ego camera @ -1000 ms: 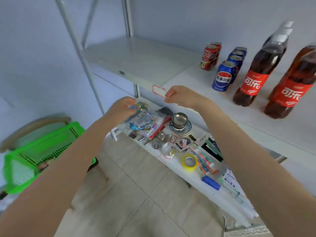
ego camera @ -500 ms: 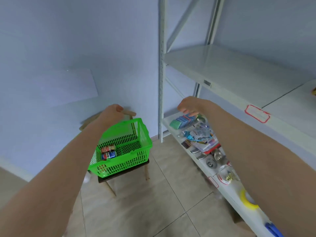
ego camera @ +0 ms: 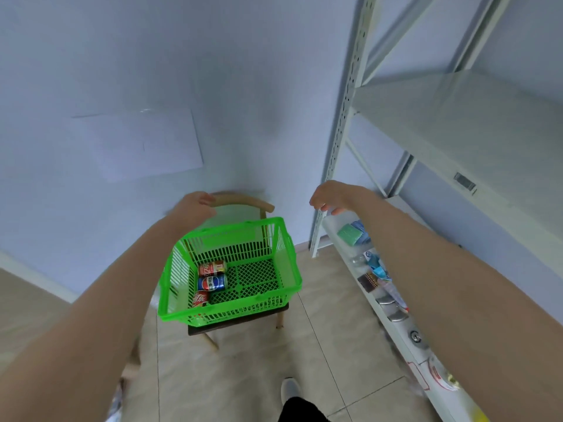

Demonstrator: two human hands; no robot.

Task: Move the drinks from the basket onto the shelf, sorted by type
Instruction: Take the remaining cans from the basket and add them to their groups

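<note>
- Since half a second back, your view has swung onto the basket (ego camera: pixel 227 315), which now sits between your forearms, not off under the left one. The right grip (ego camera: pixel 327 197) has left the cluttered lower shelf (ego camera: pixel 380 284) and hangs right of the basket's far rim.
- Left grip (ego camera: pixel 195 208): above the basket's far left corner, before the chair back (ego camera: pixel 243 200); fingers loosely curled, grasping nothing.
- Right grip: fingers slack, released, empty.
- Three cans lie on their sides along the basket's left wall: a red cola can (ego camera: pixel 212 268) farthest, a blue can (ego camera: pixel 212 283) in the middle, a second red can (ego camera: pixel 200 299) nearest you.
- Handling (judgement): stiff, smooth, prone to roll, light enough for one hand. Take each from above, round the middle of its barrel.
- Destination shelf (ego camera: pixel 457 132): right of the basket and higher.
</note>
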